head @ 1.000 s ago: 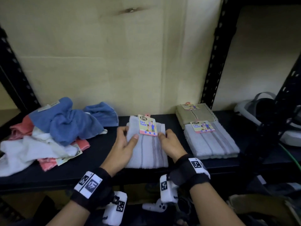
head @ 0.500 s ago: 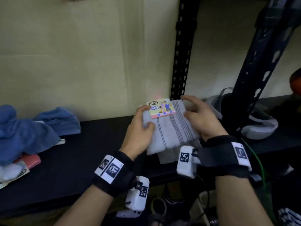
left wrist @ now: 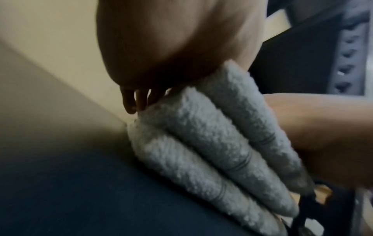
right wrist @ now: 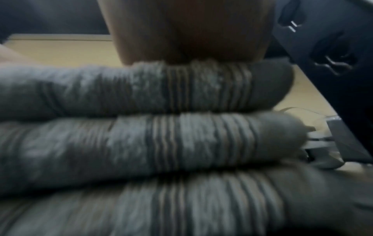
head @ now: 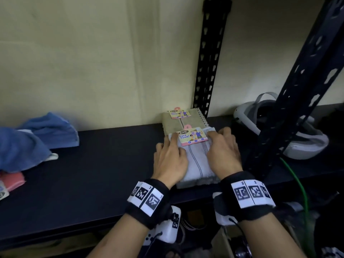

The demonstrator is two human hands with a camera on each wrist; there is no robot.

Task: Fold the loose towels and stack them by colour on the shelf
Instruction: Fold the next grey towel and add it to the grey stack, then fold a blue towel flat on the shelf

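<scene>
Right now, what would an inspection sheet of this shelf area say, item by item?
Surface: dark shelf, bare in the middle.
Job's things: grey striped towel on top of a grey stack; olive folded towel behind; loose blue towels and a pink towel at left.
Clutter: white headset at right.
Hands: left hand and right hand press flat on the grey towel.
Cables: green cable hanging at right.
Surroundings: beige wall, black slotted upright.

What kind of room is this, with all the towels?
Probably a storeroom or stockroom. There is a black metal shelf on slotted uprights, and the folded grey towel under both hands carries a shop's "Face Towel" tag.
</scene>
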